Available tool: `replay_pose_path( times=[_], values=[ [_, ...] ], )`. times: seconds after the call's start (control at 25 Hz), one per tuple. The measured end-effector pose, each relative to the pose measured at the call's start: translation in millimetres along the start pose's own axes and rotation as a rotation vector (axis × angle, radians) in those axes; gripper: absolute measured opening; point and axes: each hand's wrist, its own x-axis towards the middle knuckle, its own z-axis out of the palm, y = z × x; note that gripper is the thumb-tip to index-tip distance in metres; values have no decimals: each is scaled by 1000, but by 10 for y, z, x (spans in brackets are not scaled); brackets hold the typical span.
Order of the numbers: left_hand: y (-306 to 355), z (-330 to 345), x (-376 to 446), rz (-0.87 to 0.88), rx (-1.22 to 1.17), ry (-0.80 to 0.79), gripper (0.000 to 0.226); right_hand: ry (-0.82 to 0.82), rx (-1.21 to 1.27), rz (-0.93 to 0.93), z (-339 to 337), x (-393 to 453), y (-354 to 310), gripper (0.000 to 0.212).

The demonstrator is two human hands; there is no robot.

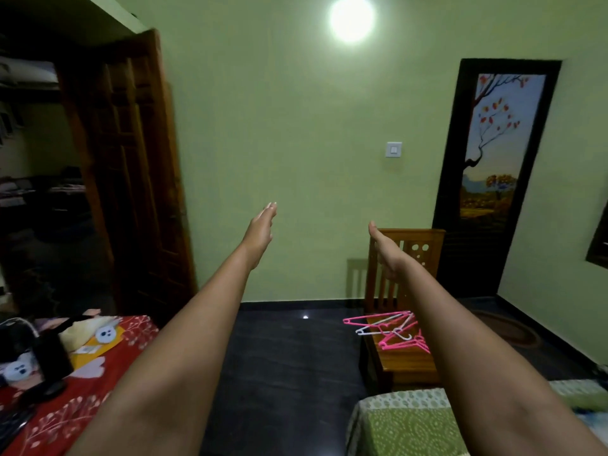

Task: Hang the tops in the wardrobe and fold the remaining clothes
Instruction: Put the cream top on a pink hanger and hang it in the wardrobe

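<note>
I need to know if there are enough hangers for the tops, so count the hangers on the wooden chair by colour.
Pink hangers: at least 2; they overlap, so the exact count is unclear
White hangers: 1
Total: at least 3, all lying on the wooden chair

Left of the wooden chair (399,324) bare dark floor (289,366) lies open to the wall, bounded by the red-covered table (98,383); pink hangers (391,330) crowd the chair's seat.
</note>
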Motion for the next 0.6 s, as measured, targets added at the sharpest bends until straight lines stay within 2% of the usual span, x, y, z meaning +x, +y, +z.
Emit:
replay_pose_path(
  times=[0.08,0.2,0.36,0.48,0.6],
  values=[
    [-149,271,484,-21,-29,-33,50,61,9,15,-238,346,83,76],
    [-290,790,1208,-18,-48,-143,49,209,39,82,-737,767,140,96],
    [-437,1684,2057,-23,-46,-395,52,479,96,47,-1364,998,180,68],
    [-390,2428,2428,-20,-70,-596,55,707,70,78,-1842,911,208,67],
    [-324,3118,2445,-12,-140,-833,55,934,104,103,-2192,595,232,67]
  ],
)
